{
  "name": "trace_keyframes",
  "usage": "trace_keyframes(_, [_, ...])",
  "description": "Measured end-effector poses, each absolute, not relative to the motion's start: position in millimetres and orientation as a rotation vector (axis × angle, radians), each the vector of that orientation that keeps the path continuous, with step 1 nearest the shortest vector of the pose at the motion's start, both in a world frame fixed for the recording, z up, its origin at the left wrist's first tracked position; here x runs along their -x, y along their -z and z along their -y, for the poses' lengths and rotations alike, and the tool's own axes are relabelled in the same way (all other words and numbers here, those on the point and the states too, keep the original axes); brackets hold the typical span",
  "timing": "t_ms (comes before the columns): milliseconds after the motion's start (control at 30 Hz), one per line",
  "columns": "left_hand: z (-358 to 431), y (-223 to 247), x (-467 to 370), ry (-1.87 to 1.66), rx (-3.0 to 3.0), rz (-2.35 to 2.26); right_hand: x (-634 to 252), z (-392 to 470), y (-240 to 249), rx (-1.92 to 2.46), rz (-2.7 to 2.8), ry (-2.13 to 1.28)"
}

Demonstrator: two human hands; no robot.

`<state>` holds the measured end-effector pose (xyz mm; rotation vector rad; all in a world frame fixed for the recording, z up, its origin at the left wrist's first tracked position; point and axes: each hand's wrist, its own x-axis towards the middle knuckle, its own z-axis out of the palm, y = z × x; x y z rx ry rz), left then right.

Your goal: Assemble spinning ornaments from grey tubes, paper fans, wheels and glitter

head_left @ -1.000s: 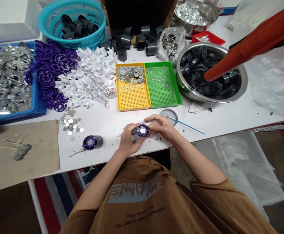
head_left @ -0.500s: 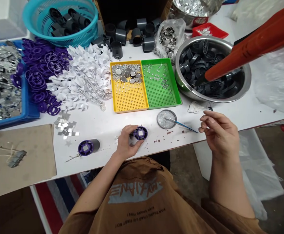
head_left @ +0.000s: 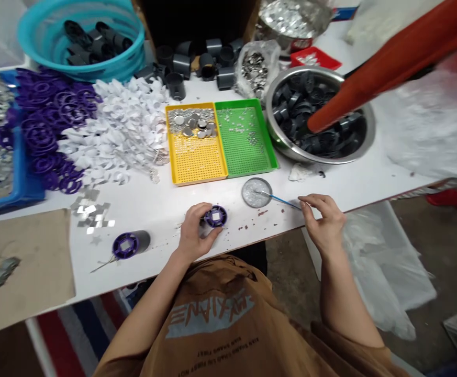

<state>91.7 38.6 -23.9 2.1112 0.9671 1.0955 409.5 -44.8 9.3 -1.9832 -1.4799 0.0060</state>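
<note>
My left hand [head_left: 193, 233] is closed around a dark tube with a purple spoked end cap [head_left: 215, 215], its capped face turned up towards me and a pale square piece in the cap's middle. The tube's body is mostly hidden by my fingers. The thumb and forefinger of my right hand [head_left: 324, 222] pinch the tail of a thin blue brush [head_left: 285, 201]. The brush's tip rests in a small round dish of greyish gel [head_left: 256, 193]. To the left, a second purple-capped tube [head_left: 132, 244] lies on its side, with a thin cord beside it.
Yellow tray [head_left: 199, 162] and green tray [head_left: 247, 152] hold small metal bits. A steel bowl [head_left: 364, 152] of dark parts has an orange shaft [head_left: 373, 86] slanting over it. Purple rings [head_left: 43, 133], white pieces [head_left: 110, 125] and a cardboard sheet [head_left: 43, 262] lie left.
My right hand has moved left and down onto the brush's tail; before, it hovered just beyond it. My left hand keeps the tube in much the same place. The view has shifted slightly.
</note>
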Motion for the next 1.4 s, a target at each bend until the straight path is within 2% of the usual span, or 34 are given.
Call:
trace_keyframes(233, [-40.2, 22.7, -93.3, -1.202, -2.191, -0.966, -463.4, 10.9, -7.1, 2.132, 1.361, -0.040])
trace_keyframes(400, [-36.9, 17.9, -90.6, -1.414, -2.262, -1.073, -464.3, -30.5, 3.8, 2.202, 1.317, -0.150])
trace_keyframes(533, [-26.4, -8.1, -98.5, -1.511, -2.228, -1.124, -436.7, -30.8, -4.0, 1.798, 1.010, -0.649])
trace_keyframes(667, [-16.6, -41.7, -127.4, -1.352, -2.241, -0.909, -390.8, -12.1, -18.1, 1.310, 0.693, -1.281])
trace_keyframes(767, [-13.6, -54.8, -150.7, -1.270, -2.221, -0.818, -357.4, -1.6, -23.3, 1.155, 0.540, -1.489])
trace_keyframes(1200, [-28.9, -47.6, -147.1, -1.214, -2.030, -1.170, -310.6, 9.5, -31.3, 1.011, 0.561, -1.577])
trace_keyframes(1400, [-26.0, -48.5, -149.6, -1.178, -1.843, -1.079, -304.6, 11.6, -30.7, 1.055, 0.640, -1.552])
